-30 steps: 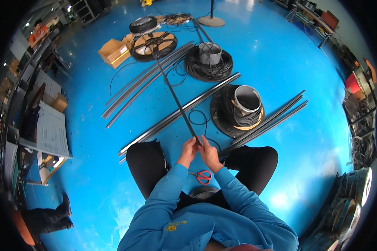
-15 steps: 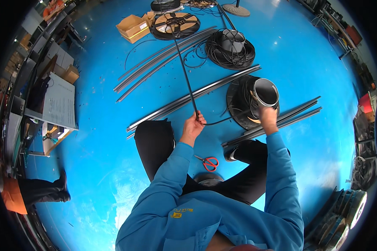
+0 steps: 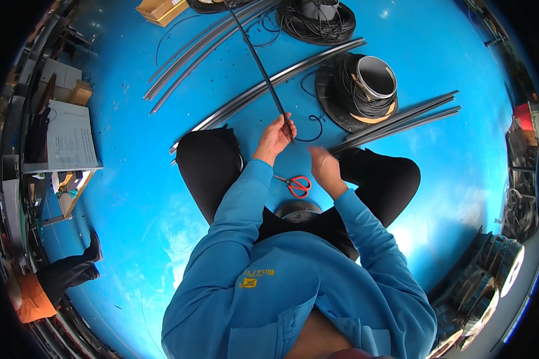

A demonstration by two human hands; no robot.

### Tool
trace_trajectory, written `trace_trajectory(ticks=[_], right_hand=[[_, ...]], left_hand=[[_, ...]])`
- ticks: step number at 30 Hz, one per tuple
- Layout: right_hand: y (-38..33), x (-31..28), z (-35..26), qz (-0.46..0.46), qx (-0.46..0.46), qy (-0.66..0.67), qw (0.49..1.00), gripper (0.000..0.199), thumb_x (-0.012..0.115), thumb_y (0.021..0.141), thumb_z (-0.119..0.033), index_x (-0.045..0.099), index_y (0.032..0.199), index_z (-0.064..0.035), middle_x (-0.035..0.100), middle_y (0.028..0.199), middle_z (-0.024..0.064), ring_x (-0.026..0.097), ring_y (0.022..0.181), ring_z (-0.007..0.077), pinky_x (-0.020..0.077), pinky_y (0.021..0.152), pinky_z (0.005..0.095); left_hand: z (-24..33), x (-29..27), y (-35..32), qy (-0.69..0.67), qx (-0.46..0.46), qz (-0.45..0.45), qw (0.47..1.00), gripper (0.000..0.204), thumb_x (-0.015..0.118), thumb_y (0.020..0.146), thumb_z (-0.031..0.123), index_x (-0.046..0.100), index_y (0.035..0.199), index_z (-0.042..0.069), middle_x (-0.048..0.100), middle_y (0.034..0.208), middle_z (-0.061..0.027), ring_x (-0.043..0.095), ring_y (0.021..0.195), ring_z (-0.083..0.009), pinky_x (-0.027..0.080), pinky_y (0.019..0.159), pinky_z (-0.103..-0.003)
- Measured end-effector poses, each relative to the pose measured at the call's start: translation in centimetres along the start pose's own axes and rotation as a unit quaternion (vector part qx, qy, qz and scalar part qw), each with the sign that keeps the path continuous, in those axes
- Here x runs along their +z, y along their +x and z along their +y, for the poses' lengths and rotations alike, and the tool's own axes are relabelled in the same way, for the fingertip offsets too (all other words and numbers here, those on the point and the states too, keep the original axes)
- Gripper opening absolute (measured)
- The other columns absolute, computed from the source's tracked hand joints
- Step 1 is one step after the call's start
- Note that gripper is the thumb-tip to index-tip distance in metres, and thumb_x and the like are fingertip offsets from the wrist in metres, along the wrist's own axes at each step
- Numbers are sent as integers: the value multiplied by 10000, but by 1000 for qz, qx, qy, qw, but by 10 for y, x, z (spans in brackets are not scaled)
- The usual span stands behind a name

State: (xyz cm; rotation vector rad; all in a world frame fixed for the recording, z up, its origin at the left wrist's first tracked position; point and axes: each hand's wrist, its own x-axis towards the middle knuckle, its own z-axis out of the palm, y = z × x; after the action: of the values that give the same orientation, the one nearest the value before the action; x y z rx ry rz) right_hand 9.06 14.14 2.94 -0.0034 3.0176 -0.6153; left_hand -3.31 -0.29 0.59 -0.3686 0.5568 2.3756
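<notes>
My left hand (image 3: 276, 139) is closed around the near end of a long, thin black strip (image 3: 256, 58), which runs away from me and up to the left. From the same hand a black cord (image 3: 321, 127) curls toward a reel (image 3: 354, 90) wound with black cord, with a grey open cylinder at its centre. Beside my right knee, my right hand (image 3: 326, 170) is apart from the reel; its fingers are smeared by motion and partly turned away. Scissors with red handles (image 3: 299, 186) lie on the floor between my legs.
Long grey-black strips (image 3: 263, 88) lie in bundles across the blue floor, with another bundle (image 3: 407, 118) on the right. Farther off are a second cord reel (image 3: 317, 30) and a cardboard box (image 3: 161, 11). At left, a person's dark-trousered leg (image 3: 69, 269) shows near shelving.
My right hand has moved from the reel leftward, nearer my left hand. The cord between left hand and reel has slackened into a loop. The view has tilted down toward me.
</notes>
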Motion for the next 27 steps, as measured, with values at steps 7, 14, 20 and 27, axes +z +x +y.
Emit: trace_trajectory(ticks=[7, 14, 20, 27], right_hand=[[23, 14, -29, 62, 127, 505, 851, 405, 476, 883, -104, 418, 1280, -58, 602, 863, 93, 571, 680, 209, 463, 631, 293], [17, -10, -30, 42, 125, 386, 913, 391, 461, 879, -52, 450, 1270, -55, 607, 774, 80, 542, 647, 129, 458, 619, 238], [31, -6, -34, 103, 84, 349, 928, 347, 467, 870, -33, 514, 1213, -46, 617, 789, 84, 547, 650, 135, 452, 603, 240], [44, -11, -30, 126, 83, 371, 916, 320, 495, 853, -32, 553, 1168, -44, 645, 817, 120, 579, 637, 176, 462, 587, 262]], left_hand=[[-14, 5, -7, 77, -7, 55, 996, 232, 527, 894, 193, 552, 1044, 18, 585, 810, -99, 568, 699, -171, 495, 619, -270], [-19, 2, -6, 98, -12, 51, 994, 232, 531, 894, 203, 557, 1041, 26, 590, 810, -90, 568, 692, -155, 489, 602, -262], [-24, 2, -4, 90, 1, 52, 995, 243, 538, 892, 204, 562, 1041, 14, 592, 808, -81, 565, 680, -142, 484, 589, -255], [-23, 4, -7, 96, 1, 42, 994, 243, 537, 891, 190, 565, 1032, -6, 592, 795, -79, 561, 658, -138, 479, 572, -245]])
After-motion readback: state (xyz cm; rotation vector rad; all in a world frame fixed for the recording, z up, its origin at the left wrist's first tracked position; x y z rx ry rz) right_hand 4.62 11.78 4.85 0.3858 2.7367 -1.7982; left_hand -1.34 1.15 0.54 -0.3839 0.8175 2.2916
